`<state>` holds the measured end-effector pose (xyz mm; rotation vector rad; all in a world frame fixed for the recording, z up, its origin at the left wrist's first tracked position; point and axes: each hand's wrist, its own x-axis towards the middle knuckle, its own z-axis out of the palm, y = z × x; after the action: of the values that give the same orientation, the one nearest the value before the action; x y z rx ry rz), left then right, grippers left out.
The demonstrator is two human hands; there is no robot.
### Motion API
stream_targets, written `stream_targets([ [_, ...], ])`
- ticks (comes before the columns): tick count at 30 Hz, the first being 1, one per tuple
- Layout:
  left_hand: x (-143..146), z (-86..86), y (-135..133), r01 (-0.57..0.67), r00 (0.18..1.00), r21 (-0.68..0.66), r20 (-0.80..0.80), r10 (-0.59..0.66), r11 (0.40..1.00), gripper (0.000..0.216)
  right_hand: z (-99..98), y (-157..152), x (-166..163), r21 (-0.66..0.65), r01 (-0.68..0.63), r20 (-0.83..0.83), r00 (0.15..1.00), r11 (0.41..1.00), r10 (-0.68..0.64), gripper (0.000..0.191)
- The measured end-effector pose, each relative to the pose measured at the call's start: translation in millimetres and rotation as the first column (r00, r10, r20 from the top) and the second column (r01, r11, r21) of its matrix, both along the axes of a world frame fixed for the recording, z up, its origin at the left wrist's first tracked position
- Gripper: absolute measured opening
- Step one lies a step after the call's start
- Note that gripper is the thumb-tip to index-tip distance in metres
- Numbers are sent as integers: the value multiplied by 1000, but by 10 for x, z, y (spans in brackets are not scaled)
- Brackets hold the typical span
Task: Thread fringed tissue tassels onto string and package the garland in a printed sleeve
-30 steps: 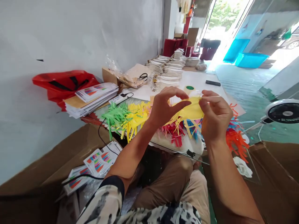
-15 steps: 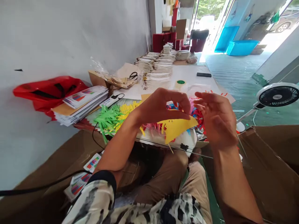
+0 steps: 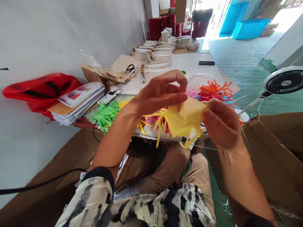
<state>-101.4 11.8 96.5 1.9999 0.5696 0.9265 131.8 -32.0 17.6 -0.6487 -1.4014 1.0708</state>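
Note:
A sheet of yellow tissue paper [image 3: 187,118] with fringe cut into its ends hangs between my two hands above the table's near edge. My left hand [image 3: 165,91] pinches its upper left corner between thumb and finger. At its right edge, my right hand [image 3: 221,121] is closed on the paper. Beneath and behind lie piles of fringed paper: green strips [image 3: 107,115] on the left, pink strips [image 3: 153,121] partly covered by the yellow sheet, and orange-red strips [image 3: 215,90] behind my right hand.
Stacks of white paper pieces [image 3: 158,58] run along the table [image 3: 189,63]. Scissors [image 3: 130,68], a black phone [image 3: 206,63] and a pile of printed sheets [image 3: 80,97] by a red bag [image 3: 42,91] lie around. A fan [image 3: 284,80] stands right, above a cardboard box [image 3: 279,145].
My right hand, open and apart from the yellow paper before, now grips its right edge. The sheet is spread wider, with its fringe hanging down. The view has tilted down somewhat.

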Motion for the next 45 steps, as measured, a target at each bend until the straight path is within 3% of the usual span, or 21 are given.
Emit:
stream_targets([
  [4, -70, -338, 95, 129, 991, -287, -6, -137, 949, 70, -67, 27, 82, -112, 128, -2, 992, 985, -129, 25],
  [9, -183, -841, 166, 235, 954, -478, -53, -295, 846, 56, -196, 18, 229, -170, 90, 105, 992, 981, -73, 25],
  [11, -290, -937, 180, 230, 943, -539, -81, -322, 810, 56, -214, -14, 271, -166, 118, 205, 975, 979, -83, 25],
  [14, -513, -932, 168, 204, 938, -569, -121, -326, 797, 58, -201, -81, 340, -126, 170, 313, 942, 977, -124, 24],
  [17, -739, -802, 107, 131, 958, -499, -160, -240, 856, 67, -190, -159, 449, -119, 174, 395, 912, 977, -115, 21],
  [20, -882, -659, 32, 32, 953, -354, -270, -135, 935, 74, -215, -240, 585, -202, 125, 474, 881, 971, -15, 17],
  [23, -918, -633, 14, 36, 886, -319, -429, -178, 947, 67, -257, -292, 691, -294, 92, 502, 862, 951, 72, 20],
  [27, -932, -869, 125, 54, 824, -401, -500, -268, 914, 58, -258, -270, 792, -245, 137, 580, 814, 960, 32, 18],
  [31, -1048, -1180, 275, -152, 758, -378, -637, -138, 913, 59, -219, -157, 927, -215, 48, 691, 713, 975, 118, 24],
  [35, -1139, -1217, 296, -309, 647, -338, -760, -64, 889, 68, -320, 33, 1010, -213, 18, 744, 651, 977, 150, 31],
  [37, -1063, -1155, 258, -335, 683, -246, -728, 54, 910, 62, -441, 147, 972, -245, -38, 766, 606, 969, 217, 34],
  [40, -722, -1145, 206, -332, 854, -93, -453, 257, 939, 47, -653, 318, 823, -251, -124, 782, 558, 960, 277, 38],
  [42, -394, -1264, 200, -245, 940, -22, -252, 232, 969, 42, -774, 422, 722, -208, -142, 789, 560, 968, 252, 38],
  [45, 66, -1603, 228, -116, 973, 138, -182, 141, 984, 57, -892, 540, 665, -188, -90, 805, 556, 978, 206, 38],
])
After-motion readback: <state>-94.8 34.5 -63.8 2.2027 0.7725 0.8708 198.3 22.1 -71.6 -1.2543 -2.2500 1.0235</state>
